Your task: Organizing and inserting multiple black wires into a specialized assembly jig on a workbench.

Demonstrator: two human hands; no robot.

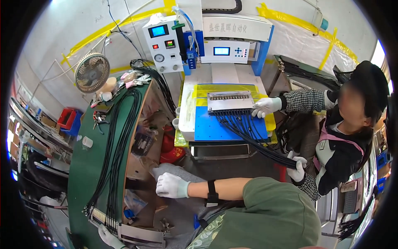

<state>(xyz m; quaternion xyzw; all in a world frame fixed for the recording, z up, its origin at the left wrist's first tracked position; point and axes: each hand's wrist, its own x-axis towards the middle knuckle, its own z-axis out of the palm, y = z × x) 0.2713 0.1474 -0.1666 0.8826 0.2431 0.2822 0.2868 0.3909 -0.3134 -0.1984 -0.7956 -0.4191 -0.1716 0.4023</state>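
At the lower left of the frame, the person's gloved left hand (110, 238) is against a metal fixture (141, 235) with black cables (117, 159) on the green table (85, 166), its finger closure impossible to tell, while the right hand (172, 185), lower centre, is curled in with nothing visibly held. The step in hand looks like arranging cable ends in that fixture; the next move seems to call for opening the right fingers near them. Farther off, right of centre, a co-worker's gloved hand (297, 167) grips another cable bundle (265, 149).

hands (172, 185): white-gloved | cables (134, 103): black | tabletop (87, 174): green | plate (207, 126): blue | co-worker's sleeve (304, 100): black-white checked
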